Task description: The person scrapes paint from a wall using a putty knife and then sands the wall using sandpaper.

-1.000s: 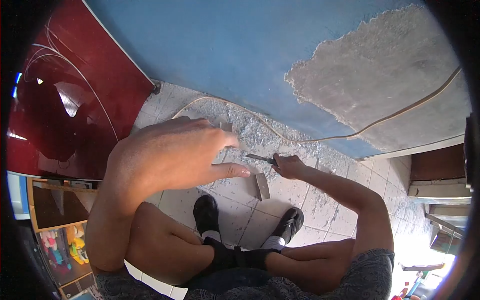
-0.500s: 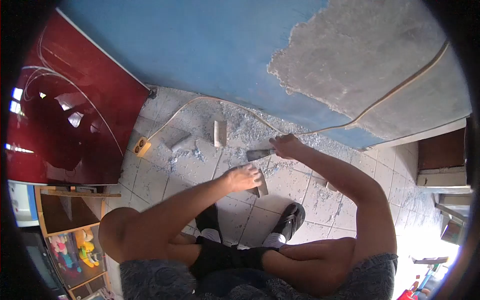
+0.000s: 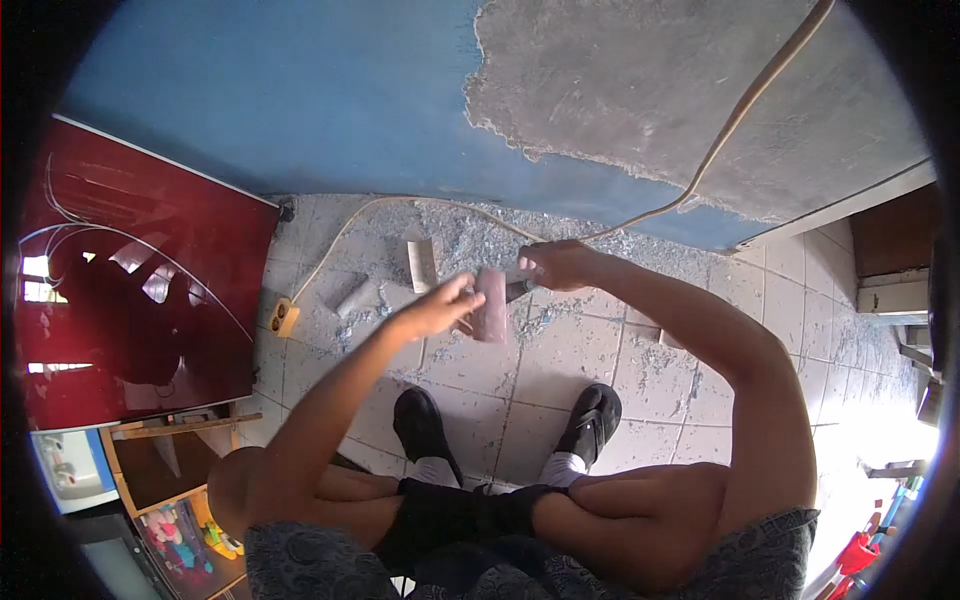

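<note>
My left hand (image 3: pixel 437 308) is closed on the edge of a curled, pinkish-brown piece of sandpaper (image 3: pixel 491 306), held just above the floor and slightly blurred. My right hand (image 3: pixel 560 265) grips the handle of a putty knife (image 3: pixel 518 290). Its blade points left and is partly hidden behind the sandpaper. Another curled sandpaper piece (image 3: pixel 422 265) lies on the tiles beyond my left hand, with a rolled grey piece (image 3: pixel 356 299) to its left. Paint flakes (image 3: pixel 470 228) are scattered along the foot of the blue wall (image 3: pixel 300 110).
A beige cable (image 3: pixel 745 105) runs down the scraped grey wall patch (image 3: pixel 640 80) and across the floor to a yellow socket block (image 3: pixel 284 317). At left stands a glossy red panel (image 3: pixel 200 300) above an open shelf (image 3: pixel 165 470). My shoes (image 3: pixel 590 425) rest on the white tiles.
My left hand has lifted the sandpaper off the floor and moved left and up with it. My right hand, holding the putty knife, has shifted slightly left and up; the view has tilted.
</note>
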The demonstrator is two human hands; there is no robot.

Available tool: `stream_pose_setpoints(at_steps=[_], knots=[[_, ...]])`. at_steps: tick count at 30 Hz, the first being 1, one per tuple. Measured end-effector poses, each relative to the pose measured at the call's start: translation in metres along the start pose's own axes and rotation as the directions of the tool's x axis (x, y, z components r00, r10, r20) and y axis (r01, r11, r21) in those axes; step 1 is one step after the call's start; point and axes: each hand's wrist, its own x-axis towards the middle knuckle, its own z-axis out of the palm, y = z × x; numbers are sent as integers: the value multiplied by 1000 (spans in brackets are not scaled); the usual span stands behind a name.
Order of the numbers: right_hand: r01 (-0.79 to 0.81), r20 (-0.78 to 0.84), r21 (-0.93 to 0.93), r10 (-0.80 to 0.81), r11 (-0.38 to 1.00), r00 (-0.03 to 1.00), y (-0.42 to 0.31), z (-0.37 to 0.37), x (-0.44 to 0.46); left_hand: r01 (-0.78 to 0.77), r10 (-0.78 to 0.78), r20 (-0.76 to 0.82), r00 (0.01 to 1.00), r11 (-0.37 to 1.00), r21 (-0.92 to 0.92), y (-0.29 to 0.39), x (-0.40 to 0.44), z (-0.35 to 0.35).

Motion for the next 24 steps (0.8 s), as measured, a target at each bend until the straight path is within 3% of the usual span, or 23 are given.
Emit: stream_pose_setpoints(at_steps=[1, 2, 4, 5, 7, 9, 12, 14, 17, 19, 20, 21, 22, 23, 24], knots=[[-12, 21, 196, 8, 980, 1000, -8, -5, 2, -24, 27, 49, 998, 998, -66, 7, -3, -14], [-66, 36, 452, 55, 890, 998, -18, -10, 6, -101, 101, 51, 994, 995, -10, 14, -6, -25], [-153, 104, 842, 123, 518, 987, -34, -15, 16, -100, 101, -2, 995, 995, 27, 39, -20, -38], [-120, 106, 950, 65, 288, 992, -25, -8, 30, -117, 117, -12, 993, 993, 14, 43, -23, -45], [-19, -27, 920, 112, 392, 993, -50, -22, 29, -154, 154, -33, 988, 988, -15, 48, -29, -59], [74, -145, 846, 94, 529, 985, -66, -35, 30, -113, 135, -144, 980, 982, 151, 54, -38, -70], [154, -194, 804, 8, 575, 981, -71, -50, 37, -43, 125, -271, 954, 957, 288, 63, -49, -78], [125, -189, 854, 76, 506, 979, -80, -59, 38, -34, 140, -321, 936, 949, 315, 66, -52, -82], [158, -236, 913, 171, 376, 957, -113, -84, 23, -282, 426, -372, 825, 880, 383, 76, -53, -72], [195, -252, 936, 174, 293, 952, -123, -83, 23, -335, 443, -339, 830, 882, 333, 92, -57, -68], [199, -308, 876, 192, 439, 932, -121, -80, 26, -363, 455, -320, 831, 880, 307, 102, -60, -66], [193, -368, 795, 203, 576, 908, -121, -79, 27, -260, 373, -356, 857, 908, 327, 117, -68, -61], [174, -428, 694, 206, 699, 880, -131, -84, 23, -255, 412, -296, 862, 857, 448, 128, -76, -65], [273, -585, 553, 134, 787, 800, -139, -89, 14, -250, 441, -233, 867, 789, 561, 141, -82, -71], [274, -649, 380, 44, 883, 759, -148, -104, 5, -246, 460, -168, 872, 708, 662, 151, -87, -79]])
